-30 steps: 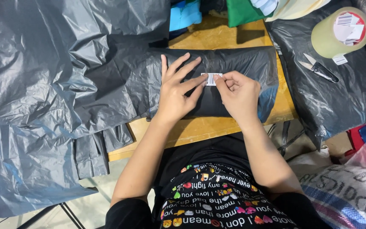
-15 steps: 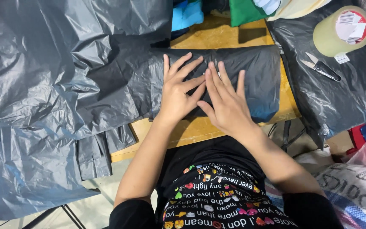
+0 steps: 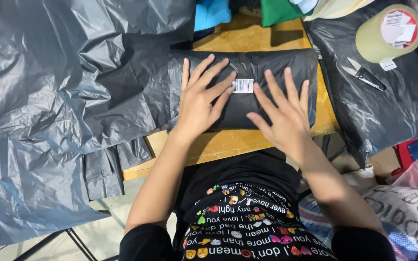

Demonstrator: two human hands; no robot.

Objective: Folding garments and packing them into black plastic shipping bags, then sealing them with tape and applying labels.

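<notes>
The far edge of the wooden table (image 3: 247, 41) is cut off, and what the black wrapped parcel (image 3: 267, 67) contains is hidden. It lies on the table under both hands. The left hand (image 3: 200, 101) presses flat, fingers spread, beside the small white label (image 3: 242, 85). The right hand (image 3: 284, 113) is open, probably just touching the wrap, gripping nothing.
</notes>
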